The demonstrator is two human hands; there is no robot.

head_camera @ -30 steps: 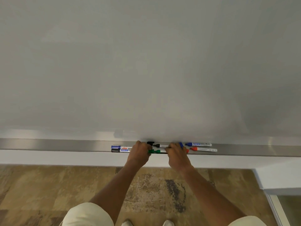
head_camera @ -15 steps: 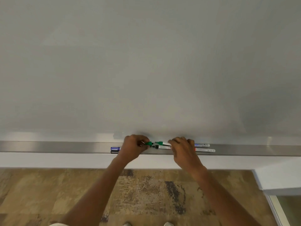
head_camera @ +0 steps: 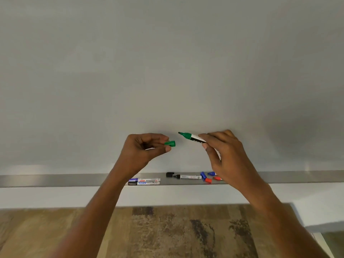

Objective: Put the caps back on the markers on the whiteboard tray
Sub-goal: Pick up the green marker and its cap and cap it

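My left hand [head_camera: 141,149] pinches a green cap [head_camera: 170,143], its open end facing right. My right hand [head_camera: 227,155] holds the uncapped green marker [head_camera: 191,137], tip pointing left toward the cap with a small gap between them. Both are raised in front of the whiteboard, above the metal tray [head_camera: 55,180]. On the tray lie two capped markers [head_camera: 144,181], an uncapped black marker [head_camera: 188,177] with its black cap [head_camera: 169,174] beside it, a loose blue cap [head_camera: 203,175] and a loose red cap [head_camera: 208,180]. Blue and red marker tips [head_camera: 214,175] peek out behind my right hand.
The blank whiteboard [head_camera: 167,62] fills the upper view. Below the tray runs a white wall strip [head_camera: 37,198], then patterned brown floor [head_camera: 167,233]. A white corner ledge [head_camera: 316,211] stands at the lower right.
Both hands have risen from the tray with the green marker and its cap. The cap and the tip have drawn slightly apart. The view has moved closer.
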